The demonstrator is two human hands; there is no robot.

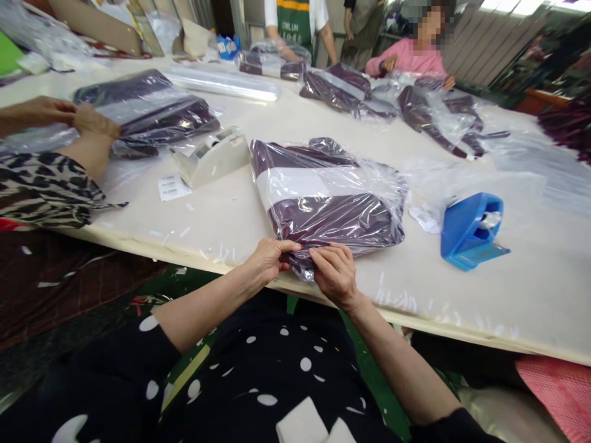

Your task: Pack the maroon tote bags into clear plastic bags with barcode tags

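Observation:
A folded dark maroon garment in a clear plastic bag (323, 212) lies before me at the table's front edge, a white band across it. My left hand (272, 258) pinches the near edge of the bag between thumb and fingers. Close beside it, my right hand (336, 271) has its fingers closed on the same edge, where the plastic bunches and hangs slightly over the table edge. To the right of the bag stands a blue tape dispenser (471, 231); to its left, a cream tape dispenser (212, 157).
A co-worker's hands (87, 120) at the left touch another bagged garment (148, 111). More bagged garments (348, 89) lie across the table, with people behind them. A clear plastic roll (226, 83) lies farther back. Printed labels (174, 187) lie near the cream dispenser; plastic sheets (549, 166) spread at right.

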